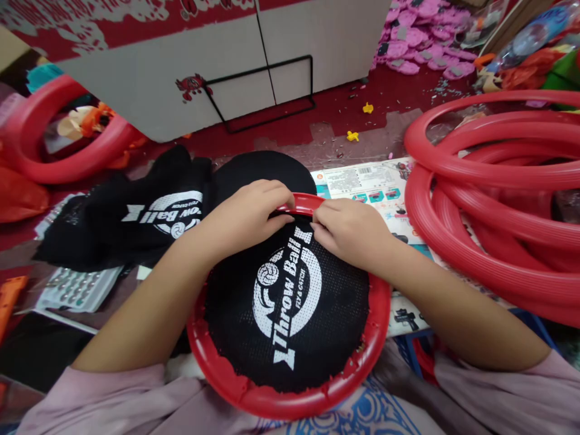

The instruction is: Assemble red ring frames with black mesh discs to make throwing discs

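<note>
A red plastic ring [290, 403] rests on my lap, framing a round black mesh net [335, 332] printed "Throw Ball" in white. My left hand [256, 211] is closed on the far rim, thumb on the mesh side. Just right of it, my right hand [351, 232] also grips that rim, its fingers curled at the net's edge. A short stretch of red rim shows between the two hands. Behind the ring lies a plain black round piece [267, 169]. Beside my left forearm sits a heap of black fabric [104, 223] with the same white print.
Stacked red rings [480, 241] stand at the right on a printed cardboard sheet [362, 181]. Another red ring [81, 163] is at the left. A white-and-red box [235, 60] with a black wire frame [260, 72] blocks the back. Pink pieces [417, 36] lie piled far right.
</note>
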The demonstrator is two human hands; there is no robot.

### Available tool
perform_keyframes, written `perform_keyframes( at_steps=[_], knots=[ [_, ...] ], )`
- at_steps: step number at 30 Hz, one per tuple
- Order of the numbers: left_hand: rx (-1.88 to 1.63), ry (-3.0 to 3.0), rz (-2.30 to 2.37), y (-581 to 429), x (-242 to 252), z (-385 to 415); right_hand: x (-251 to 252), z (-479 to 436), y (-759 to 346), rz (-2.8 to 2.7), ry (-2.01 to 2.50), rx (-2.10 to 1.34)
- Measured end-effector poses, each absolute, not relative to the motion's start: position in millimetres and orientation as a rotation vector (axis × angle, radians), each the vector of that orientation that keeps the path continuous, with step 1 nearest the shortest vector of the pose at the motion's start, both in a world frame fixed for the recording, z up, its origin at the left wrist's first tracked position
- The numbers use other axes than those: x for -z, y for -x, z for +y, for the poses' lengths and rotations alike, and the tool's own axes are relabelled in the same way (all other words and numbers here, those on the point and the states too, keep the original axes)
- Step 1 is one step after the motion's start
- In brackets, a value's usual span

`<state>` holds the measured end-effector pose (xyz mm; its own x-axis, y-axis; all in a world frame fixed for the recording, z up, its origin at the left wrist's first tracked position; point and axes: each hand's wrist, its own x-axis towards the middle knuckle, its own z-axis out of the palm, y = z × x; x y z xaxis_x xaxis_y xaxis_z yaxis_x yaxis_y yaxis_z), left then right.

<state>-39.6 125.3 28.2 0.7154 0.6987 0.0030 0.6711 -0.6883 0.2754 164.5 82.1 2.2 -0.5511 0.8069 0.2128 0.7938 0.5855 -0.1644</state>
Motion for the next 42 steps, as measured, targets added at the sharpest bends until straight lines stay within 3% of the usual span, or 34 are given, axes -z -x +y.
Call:
perform_keyframes(
  at_steps=[10, 15, 21, 28, 42],
  knots=[
    [-0.157, -2.628, 1.016, 39, -23, 131, -2, 88, -168, -2.432, 1.315, -0.411],
    [-0.334, -2.263, 1.049, 43, -21, 133, -4, 91, -170, -2.271, 1.363, -0.601],
    [-0.422, -1.854, 1.074, 45, -11, 136, 2, 91, -168, -2.118, 1.302, -0.523],
    [-0.495, -1.988, 1.221, 43, -7, 135, 11, 95, -167, -1.875, 1.318, -0.676],
    [-0.448, -2.181, 1.447, 30, -11, 128, 12, 98, -167, -1.864, 1.365, -0.664]
  ],
)
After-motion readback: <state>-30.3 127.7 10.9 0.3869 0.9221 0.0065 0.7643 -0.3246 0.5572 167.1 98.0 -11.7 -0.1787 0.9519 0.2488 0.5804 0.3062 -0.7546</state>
